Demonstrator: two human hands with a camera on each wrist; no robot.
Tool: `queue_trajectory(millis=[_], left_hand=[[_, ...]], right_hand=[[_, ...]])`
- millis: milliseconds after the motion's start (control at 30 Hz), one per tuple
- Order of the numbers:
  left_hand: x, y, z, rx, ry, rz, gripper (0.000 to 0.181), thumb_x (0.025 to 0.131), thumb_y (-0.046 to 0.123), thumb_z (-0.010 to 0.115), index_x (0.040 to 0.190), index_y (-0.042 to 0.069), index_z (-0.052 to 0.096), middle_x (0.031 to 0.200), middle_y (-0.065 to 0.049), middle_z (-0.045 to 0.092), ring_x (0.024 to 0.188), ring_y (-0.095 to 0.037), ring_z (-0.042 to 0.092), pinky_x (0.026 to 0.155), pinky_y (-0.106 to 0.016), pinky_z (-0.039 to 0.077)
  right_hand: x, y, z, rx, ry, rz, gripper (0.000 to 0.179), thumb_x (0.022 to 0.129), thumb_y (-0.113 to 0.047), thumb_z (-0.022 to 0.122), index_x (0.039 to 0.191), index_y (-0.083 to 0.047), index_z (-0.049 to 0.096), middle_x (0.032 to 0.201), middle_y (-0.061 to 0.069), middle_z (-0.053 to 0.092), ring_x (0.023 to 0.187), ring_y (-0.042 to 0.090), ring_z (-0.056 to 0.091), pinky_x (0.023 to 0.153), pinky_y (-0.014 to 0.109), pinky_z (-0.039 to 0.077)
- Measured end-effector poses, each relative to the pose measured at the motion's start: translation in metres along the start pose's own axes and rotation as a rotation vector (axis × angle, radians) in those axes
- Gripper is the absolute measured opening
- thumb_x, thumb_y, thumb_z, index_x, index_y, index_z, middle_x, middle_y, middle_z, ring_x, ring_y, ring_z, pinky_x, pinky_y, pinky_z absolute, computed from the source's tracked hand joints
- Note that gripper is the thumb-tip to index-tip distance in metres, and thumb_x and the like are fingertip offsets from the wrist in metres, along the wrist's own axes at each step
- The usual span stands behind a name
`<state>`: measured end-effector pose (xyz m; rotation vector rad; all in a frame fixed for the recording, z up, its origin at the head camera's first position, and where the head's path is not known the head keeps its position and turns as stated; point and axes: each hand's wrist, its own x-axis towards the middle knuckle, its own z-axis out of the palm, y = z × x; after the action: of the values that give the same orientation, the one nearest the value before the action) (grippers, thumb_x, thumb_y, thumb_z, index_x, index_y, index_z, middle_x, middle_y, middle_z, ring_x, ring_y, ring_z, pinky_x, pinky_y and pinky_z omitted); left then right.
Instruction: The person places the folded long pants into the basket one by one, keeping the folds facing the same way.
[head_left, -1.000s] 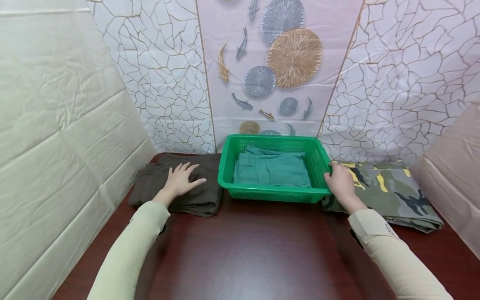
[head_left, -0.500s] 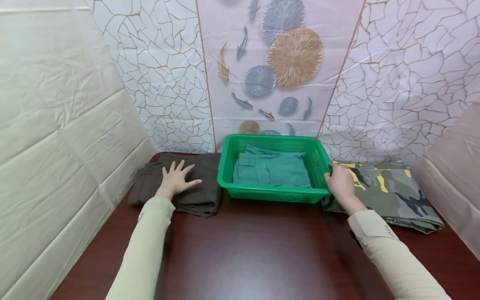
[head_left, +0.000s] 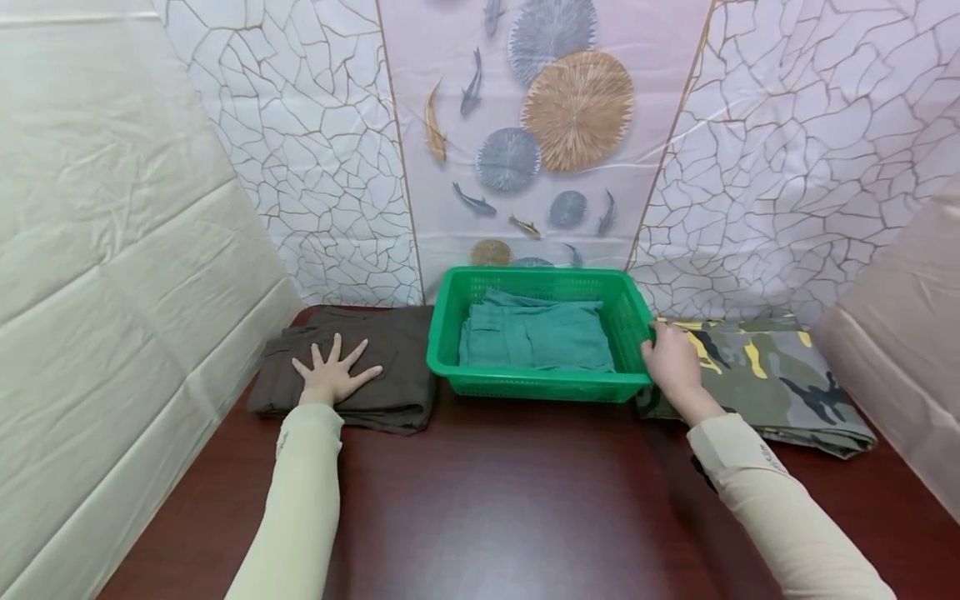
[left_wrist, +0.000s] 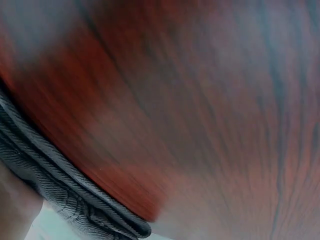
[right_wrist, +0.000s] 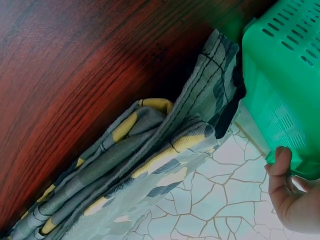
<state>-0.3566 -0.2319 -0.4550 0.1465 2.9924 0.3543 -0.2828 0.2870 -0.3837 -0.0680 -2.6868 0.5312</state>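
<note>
A green plastic basket point(head_left: 540, 385) stands against the back wall with a folded teal garment point(head_left: 536, 333) inside. My right hand point(head_left: 673, 362) grips the basket's right rim, fingers curled over it; the right wrist view shows the thumb and fingers at that rim point(right_wrist: 306, 175). On the left lies a folded dark brown garment point(head_left: 397, 354), its layered edge point(left_wrist: 65, 185) seen close up in the left wrist view. My left hand point(head_left: 330, 377) rests spread on top of it, fingers splayed. Only a bit of that hand shows in the left wrist view.
Folded camouflage cloth point(head_left: 772, 383) lies right of the basket, close beside it, under my right forearm. The dark red wooden table point(head_left: 510, 492) extends in front. Pale cloth walls point(head_left: 97, 292) close off the left, right and back.
My left hand has shifted left and toward me over the brown garment, its fingers spreading. The right hand keeps its grip on the basket rim. The head view has turned slightly.
</note>
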Motion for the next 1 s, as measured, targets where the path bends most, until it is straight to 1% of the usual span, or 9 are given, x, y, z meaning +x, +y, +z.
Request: queue_trajectory(millis=[100, 200, 300, 433, 567, 700, 833, 900, 1000], left_hand=[[0.001, -0.003, 0.002, -0.001, 0.016, 0.004, 0.081, 0.088, 0.072, 0.035, 0.152, 0.029, 0.015, 0.157, -0.022, -0.003, 0.136, -0.058, -0.009, 0.096, -0.08, -0.011], [0.0, -0.005, 0.004, -0.012, 0.003, -0.003, 0.085, 0.084, 0.076, 0.034, 0.152, 0.029, 0.017, 0.158, -0.021, -0.002, 0.137, -0.058, -0.008, 0.097, -0.08, -0.01], [-0.001, -0.007, 0.005, -0.037, 0.0, 0.001, 0.09, 0.08, 0.081, 0.033, 0.152, 0.029, 0.019, 0.158, -0.021, 0.0, 0.137, -0.058, -0.007, 0.097, -0.079, -0.011], [-0.003, -0.008, 0.005, -0.05, 0.012, 0.02, 0.094, 0.075, 0.088, 0.029, 0.151, 0.034, 0.02, 0.158, -0.02, 0.003, 0.138, -0.058, -0.005, 0.097, -0.079, -0.011], [-0.002, -0.01, 0.006, -0.031, 0.006, 0.03, 0.091, 0.079, 0.084, 0.03, 0.152, 0.031, 0.018, 0.158, -0.02, -0.001, 0.138, -0.057, -0.007, 0.097, -0.079, -0.011], [-0.002, -0.014, 0.009, -0.018, -0.002, 0.05, 0.087, 0.082, 0.079, 0.033, 0.152, 0.03, 0.017, 0.158, -0.02, -0.001, 0.138, -0.057, -0.007, 0.097, -0.079, -0.01], [-0.008, -0.017, 0.009, -0.005, 0.004, 0.076, 0.086, 0.082, 0.079, 0.033, 0.152, 0.031, 0.019, 0.158, -0.02, 0.001, 0.138, -0.057, -0.004, 0.097, -0.08, -0.009], [-0.013, -0.018, 0.009, 0.008, 0.013, 0.089, 0.086, 0.082, 0.079, 0.034, 0.151, 0.031, 0.02, 0.158, -0.02, 0.002, 0.138, -0.056, -0.002, 0.098, -0.079, -0.008], [-0.021, -0.02, 0.01, 0.02, 0.028, 0.116, 0.082, 0.084, 0.075, 0.037, 0.151, 0.03, 0.022, 0.158, -0.02, 0.004, 0.138, -0.057, 0.001, 0.098, -0.079, -0.007]], right_hand=[[0.002, -0.003, 0.0, -0.001, -0.002, 0.002, 0.039, 0.091, -0.004, 0.046, 0.124, 0.016, 0.051, 0.112, 0.038, 0.055, 0.075, 0.043, 0.058, 0.061, 0.05, 0.047], [0.001, -0.004, 0.0, -0.001, -0.02, 0.004, 0.039, 0.091, -0.005, 0.045, 0.124, 0.017, 0.051, 0.112, 0.038, 0.054, 0.078, 0.043, 0.058, 0.062, 0.049, 0.047], [-0.001, -0.003, 0.0, 0.0, -0.042, 0.004, 0.04, 0.091, -0.004, 0.045, 0.124, 0.017, 0.05, 0.112, 0.039, 0.054, 0.073, 0.04, 0.057, 0.058, 0.046, 0.046], [-0.002, -0.002, 0.0, 0.005, -0.039, 0.004, 0.039, 0.091, -0.003, 0.045, 0.124, 0.018, 0.05, 0.11, 0.039, 0.054, 0.062, 0.034, 0.053, 0.053, 0.04, 0.042], [-0.001, -0.001, 0.0, 0.008, -0.034, 0.001, 0.039, 0.091, -0.004, 0.045, 0.124, 0.018, 0.05, 0.11, 0.039, 0.054, 0.066, 0.036, 0.055, 0.056, 0.043, 0.044], [-0.001, -0.001, 0.0, 0.004, -0.028, 0.003, 0.04, 0.091, -0.004, 0.045, 0.124, 0.017, 0.05, 0.111, 0.039, 0.054, 0.078, 0.043, 0.057, 0.063, 0.05, 0.047], [0.001, -0.001, 0.002, 0.002, -0.02, 0.008, 0.04, 0.091, -0.005, 0.045, 0.124, 0.016, 0.051, 0.113, 0.038, 0.054, 0.082, 0.044, 0.057, 0.064, 0.051, 0.046], [0.001, -0.001, 0.003, 0.002, -0.016, 0.008, 0.04, 0.091, -0.005, 0.045, 0.124, 0.016, 0.051, 0.112, 0.038, 0.054, 0.081, 0.044, 0.056, 0.064, 0.05, 0.046], [0.0, -0.001, 0.003, 0.0, -0.01, 0.007, 0.039, 0.091, -0.005, 0.045, 0.123, 0.017, 0.051, 0.111, 0.038, 0.054, 0.075, 0.041, 0.056, 0.06, 0.048, 0.045]])
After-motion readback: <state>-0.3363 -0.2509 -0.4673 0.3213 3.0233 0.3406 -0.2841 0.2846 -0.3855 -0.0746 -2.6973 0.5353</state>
